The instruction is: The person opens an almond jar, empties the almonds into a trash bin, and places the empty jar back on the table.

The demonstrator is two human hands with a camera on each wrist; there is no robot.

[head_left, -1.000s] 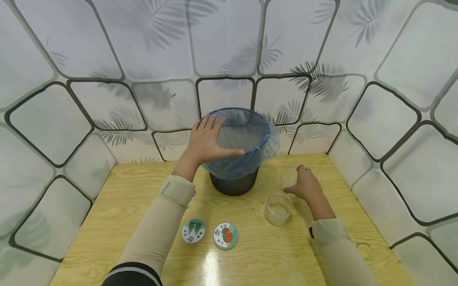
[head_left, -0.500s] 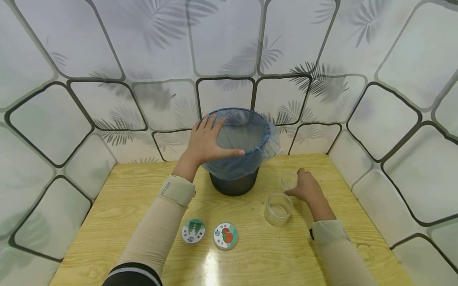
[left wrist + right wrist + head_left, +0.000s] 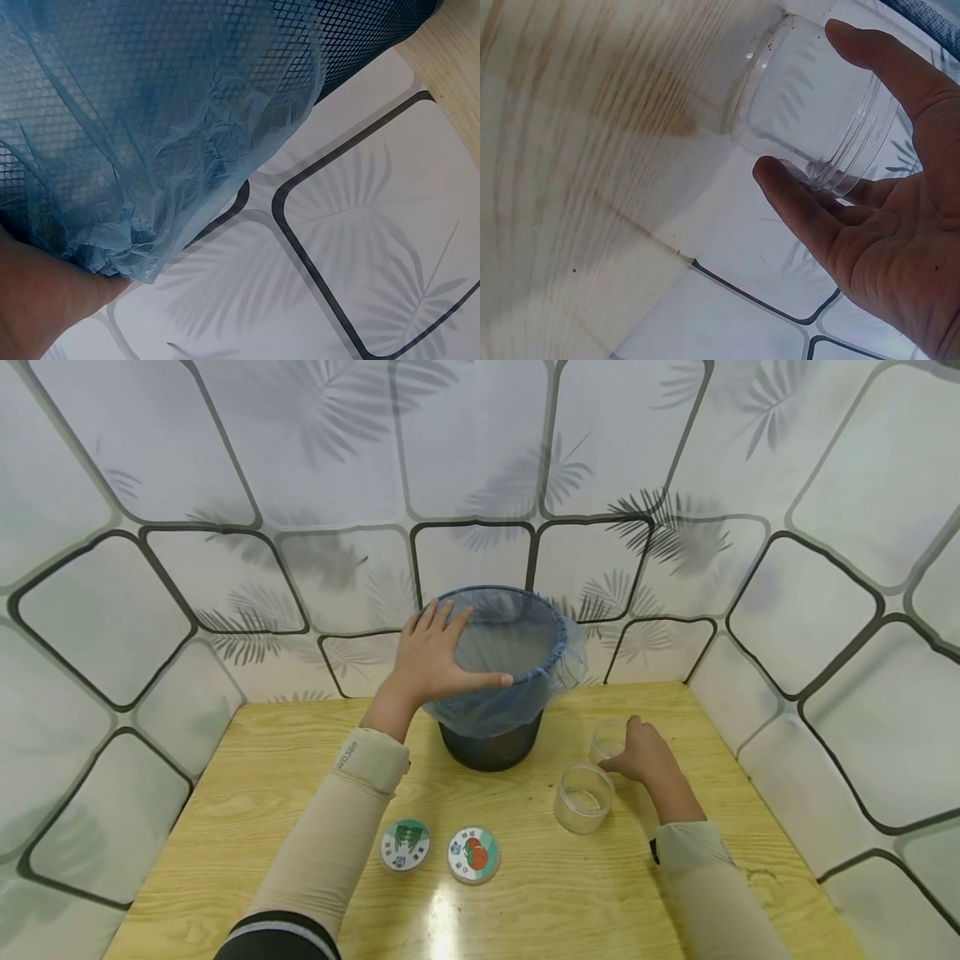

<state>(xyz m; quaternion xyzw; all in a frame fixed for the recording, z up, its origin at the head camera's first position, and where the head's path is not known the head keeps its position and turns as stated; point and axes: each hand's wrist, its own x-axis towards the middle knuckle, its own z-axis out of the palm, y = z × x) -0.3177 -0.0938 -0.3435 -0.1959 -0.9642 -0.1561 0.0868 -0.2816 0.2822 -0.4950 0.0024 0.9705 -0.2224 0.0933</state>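
My left hand (image 3: 438,660) rests at the left of the rim of a black mesh waste bin (image 3: 487,747) with a blue plastic liner (image 3: 517,652). Its fingers are spread and straight, with the thumb along the front rim. My right hand (image 3: 641,756) holds a clear plastic jar (image 3: 606,739) low at the table, thumb on one side and fingers on the other. In the right wrist view, that jar (image 3: 810,105) stands with its base on the wood, threaded mouth upward and without a lid. A second clear jar (image 3: 583,802) stands just in front.
Two round lids lie on the table (image 3: 300,777) at the front: a lid with a green vegetable picture (image 3: 406,845) and a lid with a tomato picture (image 3: 474,855). A patterned white wall (image 3: 345,577) encloses the back and sides.
The jar in my right hand has shifted slightly right and toward the front, and the hand has moved a little with it. My left hand and the bin stay put.
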